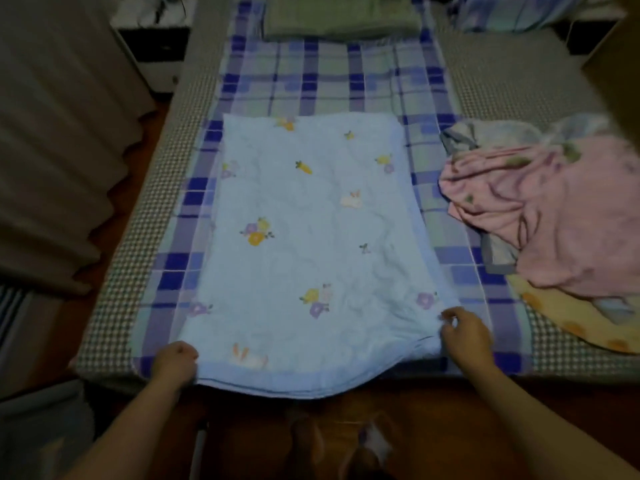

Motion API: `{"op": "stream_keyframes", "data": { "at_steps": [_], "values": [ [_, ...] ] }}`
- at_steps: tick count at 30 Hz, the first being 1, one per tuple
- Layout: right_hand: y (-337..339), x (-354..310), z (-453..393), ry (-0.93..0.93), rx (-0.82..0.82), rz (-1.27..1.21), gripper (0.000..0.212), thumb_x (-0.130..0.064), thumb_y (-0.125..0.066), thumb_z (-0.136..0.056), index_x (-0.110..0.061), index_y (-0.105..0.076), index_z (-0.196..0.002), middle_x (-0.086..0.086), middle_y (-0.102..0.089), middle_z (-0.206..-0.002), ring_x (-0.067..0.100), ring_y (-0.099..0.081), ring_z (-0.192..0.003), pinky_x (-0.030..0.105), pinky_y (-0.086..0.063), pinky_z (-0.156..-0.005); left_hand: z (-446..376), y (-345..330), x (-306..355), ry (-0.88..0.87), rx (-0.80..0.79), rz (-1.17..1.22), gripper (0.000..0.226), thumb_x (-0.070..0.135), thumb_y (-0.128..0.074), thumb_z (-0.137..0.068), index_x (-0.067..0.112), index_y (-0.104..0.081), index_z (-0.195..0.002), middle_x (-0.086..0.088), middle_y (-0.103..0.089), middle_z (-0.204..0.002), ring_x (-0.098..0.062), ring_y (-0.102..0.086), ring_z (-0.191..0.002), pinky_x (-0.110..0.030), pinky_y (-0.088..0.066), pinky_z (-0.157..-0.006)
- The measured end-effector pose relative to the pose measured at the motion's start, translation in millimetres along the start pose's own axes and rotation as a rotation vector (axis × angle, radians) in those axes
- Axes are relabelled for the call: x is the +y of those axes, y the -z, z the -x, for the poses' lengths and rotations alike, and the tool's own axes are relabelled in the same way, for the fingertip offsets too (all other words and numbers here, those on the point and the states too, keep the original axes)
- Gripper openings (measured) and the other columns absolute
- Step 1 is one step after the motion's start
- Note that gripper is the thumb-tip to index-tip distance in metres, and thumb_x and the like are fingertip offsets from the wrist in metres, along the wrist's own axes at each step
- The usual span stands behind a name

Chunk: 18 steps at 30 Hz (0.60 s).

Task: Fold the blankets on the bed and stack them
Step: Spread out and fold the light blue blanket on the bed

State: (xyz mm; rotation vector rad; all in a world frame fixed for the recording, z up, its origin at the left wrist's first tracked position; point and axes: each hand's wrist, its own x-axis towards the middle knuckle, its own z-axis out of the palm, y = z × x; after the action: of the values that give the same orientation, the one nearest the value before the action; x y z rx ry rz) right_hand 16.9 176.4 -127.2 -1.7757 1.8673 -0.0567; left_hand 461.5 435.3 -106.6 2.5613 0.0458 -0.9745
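Blue blanket point(304, 244) lies flat, near corners pinched in left hand's point(175, 363) and right hand's point(465, 336) curled grip.

Room was pretty dim. The bed had a small-check grey-and-white mattress cover point(512, 84) with a blue-and-purple plaid sheet point(322, 81) down the middle. Pleated beige curtains point(52, 133) hung at the left, above a reddish-brown wooden floor point(433, 427). A dark cabinet point(156, 46) stood behind the curtains.
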Motion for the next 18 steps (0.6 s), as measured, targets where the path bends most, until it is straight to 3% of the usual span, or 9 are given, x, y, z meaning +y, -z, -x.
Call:
{"op": "stream_keyframes", "data": {
  "at_steps": [3, 6, 8, 9, 11, 12, 15, 17, 18],
  "values": [
    [-11, 1, 4, -0.058, -0.035, 0.007, 0.016, -0.008, -0.061, -0.088, -0.023, -0.065, -0.088, 0.016, -0.059, -0.105, 0.030, -0.057, -0.077, 0.036, -0.051, -0.071, -15, 1, -13, 0.032, -0.019, -0.012, 0.021, -0.002, -0.057, -0.089, -0.009, -0.069, -0.106, -0.027, -0.064, -0.120, -0.041, -0.061, -0.107, -0.036, -0.046, -0.087],
    [-1, -2, 2, -0.116, -0.027, -0.121, 0.030, 0.002, -0.062, -0.086, -0.026, -0.063, -0.076, 0.019, -0.064, -0.101, 0.031, -0.061, -0.075, 0.038, -0.054, -0.066, -7, 16, -7, 0.090, 0.039, 0.175, 0.047, 0.016, -0.066, -0.084, -0.010, -0.060, -0.122, -0.026, -0.059, -0.127, -0.038, -0.059, -0.098, -0.041, -0.050, -0.084],
    [12, -5, 1, -0.229, -0.065, -0.356, 0.036, 0.014, -0.056, -0.084, -0.020, -0.067, -0.090, 0.015, -0.065, -0.109, 0.027, -0.063, -0.078, 0.035, -0.055, -0.059, -1, 24, -4, 0.116, 0.032, 0.346, 0.037, 0.012, -0.062, -0.091, -0.006, -0.059, -0.123, -0.024, -0.064, -0.110, -0.032, -0.056, -0.081, -0.033, -0.052, -0.064],
    [20, -7, 0, -0.311, -0.072, -0.527, 0.042, 0.019, -0.051, -0.084, -0.015, -0.066, -0.104, 0.015, -0.063, -0.114, 0.025, -0.061, -0.075, 0.031, -0.055, -0.052, 4, 28, -2, 0.117, 0.011, 0.432, 0.025, 0.011, -0.058, -0.094, -0.002, -0.061, -0.115, -0.020, -0.067, -0.092, -0.031, -0.057, -0.071, -0.029, -0.051, -0.052],
    [38, -9, -1, -0.496, -0.002, -0.824, 0.055, 0.023, -0.042, -0.085, -0.010, -0.057, -0.126, 0.019, -0.057, -0.114, 0.023, -0.056, -0.065, 0.025, -0.051, -0.042, 7, 33, -1, 0.175, -0.082, 0.631, 0.018, 0.013, -0.052, -0.096, 0.003, -0.063, -0.106, -0.010, -0.068, -0.064, -0.024, -0.061, -0.061, -0.026, -0.051, -0.052],
    [44, -5, -1, -0.603, 0.016, -0.931, 0.051, 0.021, -0.039, -0.088, -0.004, -0.053, -0.129, 0.021, -0.055, -0.110, 0.024, -0.056, -0.062, 0.027, -0.052, -0.043, 1, 34, -6, 0.162, -0.116, 0.695, 0.020, 0.015, -0.052, -0.097, 0.005, -0.063, -0.111, -0.004, -0.071, -0.065, -0.020, -0.063, -0.067, -0.028, -0.053, -0.063],
    [37, 6, 17, -0.955, -0.151, -1.106, 0.014, 0.006, -0.040, -0.099, 0.002, -0.052, -0.095, 0.015, -0.054, -0.092, 0.025, -0.066, -0.056, 0.031, -0.053, -0.039, -8, 39, -15, 0.113, -0.204, 0.773, 0.034, 0.017, -0.055, -0.100, 0.008, -0.057, -0.133, -0.008, -0.069, -0.115, -0.022, -0.062, -0.106, -0.036, -0.046, -0.102],
    [20, 19, 27, -1.020, -0.259, -0.998, 0.010, 0.001, -0.057, -0.094, -0.001, -0.055, -0.103, 0.017, -0.059, -0.100, 0.034, -0.071, -0.067, 0.039, -0.058, -0.050, -13, 42, -23, 0.069, -0.249, 0.636, 0.032, 0.006, -0.051, -0.101, 0.011, -0.058, -0.132, -0.011, -0.061, -0.125, -0.026, -0.060, -0.107, -0.036, -0.053, -0.094],
    [8, 29, 30, -1.018, -0.267, -0.874, 0.025, 0.000, -0.065, -0.089, 0.000, -0.055, -0.113, 0.020, -0.059, -0.104, 0.039, -0.069, -0.081, 0.047, -0.060, -0.064, -14, 44, -25, 0.053, -0.237, 0.521, 0.033, -0.001, -0.050, -0.099, 0.011, -0.059, -0.128, -0.013, -0.058, -0.125, -0.027, -0.060, -0.100, -0.037, -0.058, -0.083]
  ]
}}
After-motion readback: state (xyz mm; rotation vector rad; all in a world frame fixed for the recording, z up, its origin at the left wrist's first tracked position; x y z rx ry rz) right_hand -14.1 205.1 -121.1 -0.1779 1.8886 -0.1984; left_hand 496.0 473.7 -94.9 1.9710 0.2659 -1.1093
